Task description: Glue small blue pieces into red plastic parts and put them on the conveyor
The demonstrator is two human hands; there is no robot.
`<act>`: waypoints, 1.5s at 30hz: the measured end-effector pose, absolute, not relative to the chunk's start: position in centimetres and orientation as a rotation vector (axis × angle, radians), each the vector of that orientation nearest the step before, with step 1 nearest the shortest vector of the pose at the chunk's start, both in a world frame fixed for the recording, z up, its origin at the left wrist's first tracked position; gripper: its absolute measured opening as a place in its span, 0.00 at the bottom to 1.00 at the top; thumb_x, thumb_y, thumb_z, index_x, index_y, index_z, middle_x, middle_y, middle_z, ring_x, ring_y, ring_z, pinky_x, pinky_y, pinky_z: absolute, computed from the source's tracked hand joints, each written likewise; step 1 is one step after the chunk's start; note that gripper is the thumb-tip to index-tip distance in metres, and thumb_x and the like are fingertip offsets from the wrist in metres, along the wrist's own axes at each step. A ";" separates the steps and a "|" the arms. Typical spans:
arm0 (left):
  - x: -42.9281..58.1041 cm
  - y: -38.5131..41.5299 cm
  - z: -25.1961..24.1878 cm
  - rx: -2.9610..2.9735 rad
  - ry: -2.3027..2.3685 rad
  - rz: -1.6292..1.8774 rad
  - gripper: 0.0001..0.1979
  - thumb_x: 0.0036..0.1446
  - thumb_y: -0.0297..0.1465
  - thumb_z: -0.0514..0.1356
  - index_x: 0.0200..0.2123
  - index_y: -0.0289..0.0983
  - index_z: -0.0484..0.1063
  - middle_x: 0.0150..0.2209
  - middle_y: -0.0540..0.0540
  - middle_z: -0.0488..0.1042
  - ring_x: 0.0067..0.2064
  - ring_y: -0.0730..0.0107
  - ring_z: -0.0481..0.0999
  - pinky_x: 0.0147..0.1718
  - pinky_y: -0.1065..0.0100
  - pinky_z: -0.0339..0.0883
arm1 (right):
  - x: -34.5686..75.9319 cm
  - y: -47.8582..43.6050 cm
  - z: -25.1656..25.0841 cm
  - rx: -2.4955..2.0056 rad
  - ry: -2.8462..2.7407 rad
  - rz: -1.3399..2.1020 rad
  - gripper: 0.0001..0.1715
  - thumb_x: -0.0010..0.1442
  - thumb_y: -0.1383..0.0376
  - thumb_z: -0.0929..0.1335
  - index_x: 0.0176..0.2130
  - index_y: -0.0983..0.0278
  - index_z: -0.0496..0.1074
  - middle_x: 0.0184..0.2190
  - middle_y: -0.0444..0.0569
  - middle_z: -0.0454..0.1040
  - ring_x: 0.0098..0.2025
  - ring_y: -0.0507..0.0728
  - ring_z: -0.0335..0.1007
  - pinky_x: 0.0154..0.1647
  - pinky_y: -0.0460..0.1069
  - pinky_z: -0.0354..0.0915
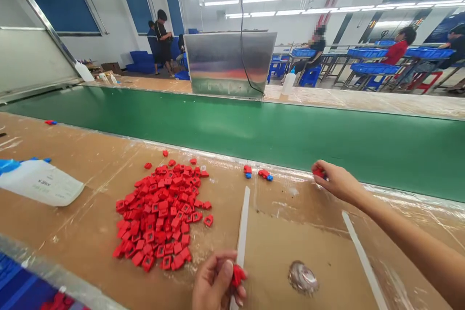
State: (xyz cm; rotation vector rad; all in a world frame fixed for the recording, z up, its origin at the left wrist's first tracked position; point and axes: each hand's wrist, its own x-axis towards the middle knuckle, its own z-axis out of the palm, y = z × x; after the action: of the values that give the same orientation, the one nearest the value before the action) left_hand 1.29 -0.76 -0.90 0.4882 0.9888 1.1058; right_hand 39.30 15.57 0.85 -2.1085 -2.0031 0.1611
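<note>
My left hand point(216, 283), low in the middle of the view, is closed around a few small red plastic pieces point(238, 275). Farther off to the right, my right hand point(336, 180) pinches another red plastic piece point(319, 173) close to the table edge by the green belt. Left of my left hand lies a large heap of red plastic pieces point(160, 213), several with square openings. Between the heap and my right hand sit two red-and-blue assembled pieces point(265, 174), close to the belt.
A green conveyor belt point(218, 118) crosses the view behind the table. White tape strips point(244, 223) mark the tabletop, near a clear round blob point(302, 277). At left are a labelled white bag point(43, 184) and a blue bin point(22, 281). Several people sit or stand beyond.
</note>
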 end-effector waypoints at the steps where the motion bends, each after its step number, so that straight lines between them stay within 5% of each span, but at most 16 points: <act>1: 1.4 -0.8 -1.0 0.498 0.968 1.109 0.20 0.43 0.45 0.74 0.33 0.35 0.80 0.23 0.45 0.81 0.20 0.72 0.75 0.18 0.75 0.65 | 39.9 13.0 0.9 -2.098 -1.980 0.196 0.03 0.60 0.66 0.64 0.37 0.62 0.66 0.31 0.48 0.76 0.32 0.58 0.75 0.33 0.50 0.67; 6: 1.3 -1.2 -1.3 0.719 0.974 1.057 0.16 0.53 0.41 0.70 0.38 0.34 0.82 0.30 0.43 0.83 0.28 0.72 0.78 0.28 0.75 0.71 | 41.5 0.3 0.2 -2.043 -1.843 0.305 0.14 0.62 0.54 0.58 0.41 0.59 0.64 0.35 0.55 0.79 0.35 0.62 0.78 0.33 0.51 0.71; 9: 1.0 -1.3 -1.2 0.821 0.989 0.995 0.19 0.52 0.38 0.70 0.47 0.37 0.80 0.36 0.44 0.84 0.35 0.69 0.81 0.39 0.73 0.72 | 41.9 -5.9 -0.2 -1.993 -1.650 0.378 0.19 0.61 0.51 0.61 0.44 0.59 0.69 0.38 0.55 0.80 0.38 0.63 0.79 0.32 0.51 0.73; 13: 1.1 -1.3 -1.0 0.893 0.998 0.927 0.21 0.50 0.36 0.72 0.48 0.40 0.80 0.48 0.42 0.81 0.43 0.60 0.82 0.47 0.65 0.72 | 41.0 -11.6 -0.4 -1.962 -1.457 0.402 0.22 0.62 0.50 0.61 0.45 0.59 0.75 0.36 0.51 0.80 0.38 0.63 0.79 0.32 0.50 0.74; 18: 1.4 -1.2 -0.8 1.018 0.977 0.882 0.16 0.49 0.36 0.72 0.42 0.41 0.82 0.36 0.45 0.82 0.37 0.65 0.80 0.40 0.70 0.73 | 37.4 -13.7 -1.1 -1.760 -1.332 0.720 0.22 0.66 0.50 0.63 0.45 0.60 0.77 0.40 0.51 0.79 0.39 0.61 0.78 0.39 0.48 0.75; 24: 1.9 -1.4 -0.5 1.238 0.848 0.923 0.14 0.49 0.31 0.71 0.42 0.40 0.82 0.35 0.48 0.72 0.36 0.70 0.74 0.37 0.73 0.71 | 34.9 -12.6 -1.5 -1.709 -1.377 0.789 0.22 0.64 0.49 0.67 0.51 0.59 0.73 0.48 0.53 0.77 0.49 0.61 0.75 0.50 0.50 0.72; 28: 2.3 -1.9 -0.5 1.091 0.885 0.930 0.19 0.46 0.30 0.73 0.44 0.40 0.78 0.35 0.48 0.75 0.36 0.70 0.75 0.35 0.73 0.71 | 34.4 -12.2 -1.5 -1.659 -1.334 0.863 0.27 0.65 0.48 0.66 0.56 0.61 0.67 0.51 0.57 0.76 0.53 0.61 0.73 0.54 0.53 0.70; 35: 2.1 -1.8 -0.2 1.039 0.932 0.862 0.14 0.58 0.39 0.66 0.40 0.34 0.79 0.38 0.40 0.82 0.33 0.67 0.79 0.34 0.69 0.74 | 35.0 -12.1 -2.2 -1.716 -1.439 0.670 0.23 0.67 0.49 0.64 0.50 0.61 0.75 0.50 0.56 0.76 0.52 0.64 0.73 0.53 0.56 0.71; 40: 2.5 -1.4 0.5 0.905 0.896 0.847 0.15 0.56 0.37 0.68 0.45 0.37 0.74 0.42 0.40 0.82 0.35 0.62 0.83 0.36 0.65 0.76 | 35.3 -12.0 -2.9 -1.710 -1.451 0.674 0.23 0.66 0.51 0.66 0.53 0.61 0.73 0.49 0.56 0.76 0.50 0.64 0.75 0.51 0.56 0.73; 45: 3.3 -1.3 0.4 0.971 0.934 0.820 0.10 0.55 0.35 0.68 0.36 0.34 0.78 0.36 0.42 0.83 0.35 0.65 0.81 0.37 0.70 0.75 | 34.0 -11.3 -1.3 -1.638 -1.548 0.638 0.16 0.67 0.53 0.67 0.48 0.58 0.76 0.48 0.53 0.76 0.49 0.62 0.74 0.50 0.53 0.73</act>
State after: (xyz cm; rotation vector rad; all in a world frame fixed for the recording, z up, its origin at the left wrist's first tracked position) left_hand 3.32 -1.26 0.42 0.9712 0.9343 0.8199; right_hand 34.01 -11.31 -1.35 -1.6383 -1.5478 0.6375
